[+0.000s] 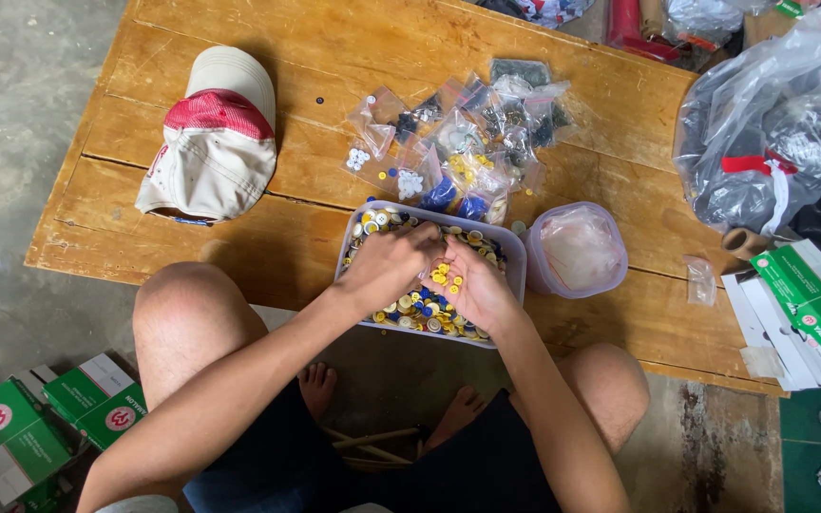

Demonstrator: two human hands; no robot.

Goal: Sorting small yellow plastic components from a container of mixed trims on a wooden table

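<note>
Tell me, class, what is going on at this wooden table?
A seated person has both hands in a rectangular clear plastic tub full of small coloured buttons. The right hand is cupped palm up with several small yellow buttons lying in it, while the left hand picks among the buttons beside it. Small clear plastic bags of sorted buttons lie behind the tub, a round lidded plastic container stands to its side, and a red and white cap rests on the wooden table.

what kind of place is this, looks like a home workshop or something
Likely an informal home workshop or small sorting spot: a low wooden table on bare concrete floor, a tub of mixed buttons, small zip bags and stacked green boxes.
</note>
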